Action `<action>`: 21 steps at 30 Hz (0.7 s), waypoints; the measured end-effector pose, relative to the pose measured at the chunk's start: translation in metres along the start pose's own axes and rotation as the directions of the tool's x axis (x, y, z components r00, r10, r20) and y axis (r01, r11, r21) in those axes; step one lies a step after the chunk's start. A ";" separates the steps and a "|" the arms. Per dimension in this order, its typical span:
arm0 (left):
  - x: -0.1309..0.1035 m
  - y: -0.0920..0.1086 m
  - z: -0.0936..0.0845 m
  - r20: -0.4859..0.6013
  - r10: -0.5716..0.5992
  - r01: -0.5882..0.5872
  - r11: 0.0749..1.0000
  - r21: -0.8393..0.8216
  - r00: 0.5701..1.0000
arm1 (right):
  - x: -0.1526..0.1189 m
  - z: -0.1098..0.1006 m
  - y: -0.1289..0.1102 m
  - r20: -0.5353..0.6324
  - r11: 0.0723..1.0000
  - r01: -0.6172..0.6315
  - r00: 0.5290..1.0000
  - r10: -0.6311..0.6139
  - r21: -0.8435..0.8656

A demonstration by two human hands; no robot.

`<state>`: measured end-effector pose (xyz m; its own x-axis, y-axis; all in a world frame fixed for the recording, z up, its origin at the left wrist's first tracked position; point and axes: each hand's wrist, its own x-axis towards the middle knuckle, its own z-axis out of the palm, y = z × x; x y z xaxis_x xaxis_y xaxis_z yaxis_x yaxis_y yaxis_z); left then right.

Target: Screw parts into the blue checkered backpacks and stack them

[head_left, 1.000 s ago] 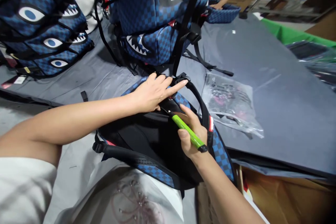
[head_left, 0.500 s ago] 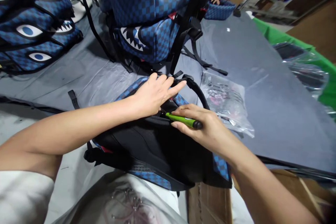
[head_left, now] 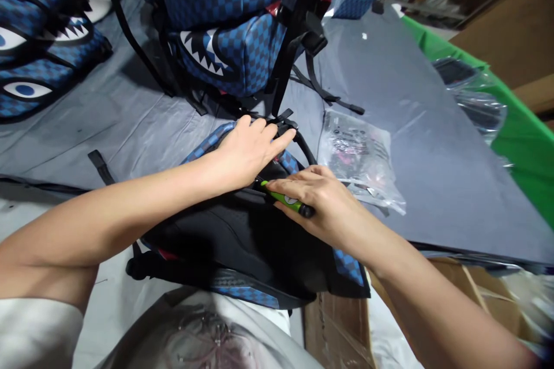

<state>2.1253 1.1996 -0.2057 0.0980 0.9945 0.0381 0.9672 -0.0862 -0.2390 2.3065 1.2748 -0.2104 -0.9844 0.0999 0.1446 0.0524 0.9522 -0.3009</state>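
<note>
A black and blue checkered backpack (head_left: 242,242) lies at the table's front edge, its dark panel facing up. My right hand (head_left: 315,193) is closed on a green tool with a black end (head_left: 292,203); the tool's thin tip points into the bag by a dark seam, and its very end is hidden. My left hand (head_left: 253,150) lies over the top of the bag, fingers spread across its upper edge and straps. The underside of that hand is out of sight.
Behind stands a large blue checkered backpack (head_left: 259,52) with shark teeth. More such bags (head_left: 43,63) are at the left. A clear plastic bag (head_left: 359,155) lies on the grey table (head_left: 437,184). A green-lined bin (head_left: 523,150) is at the right, and a cardboard box (head_left: 337,328) below.
The whole view has shifted, so things appear further left and slightly higher. My right hand has tipped more over the green tool, covering more of it. My left hand stays on the bag.
</note>
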 end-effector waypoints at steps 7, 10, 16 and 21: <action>0.002 0.001 -0.004 0.044 0.001 0.000 1.000 -0.024 0.999 | 0.005 -0.004 0.001 0.047 1.000 0.007 0.999 -0.007 -0.001; 0.002 0.001 -0.004 0.046 0.005 -0.004 1.000 -0.027 0.999 | 0.004 -0.006 0.004 0.051 1.000 0.024 0.998 -0.024 0.009; 0.001 0.000 -0.002 0.030 0.003 -0.002 0.999 -0.045 1.000 | 0.000 -0.005 0.009 0.048 0.994 0.029 0.998 -0.034 0.108; 0.000 0.000 -0.002 0.016 0.004 -0.003 0.999 -0.050 1.000 | 0.000 -0.002 0.007 0.055 0.991 -0.016 0.998 0.009 0.130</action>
<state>2.1259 1.1994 -0.2034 0.0980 0.9950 0.0214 0.9774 -0.0922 -0.1901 2.3071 1.2822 -0.2102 -0.9916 0.0924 0.0903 0.0458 0.9050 -0.4229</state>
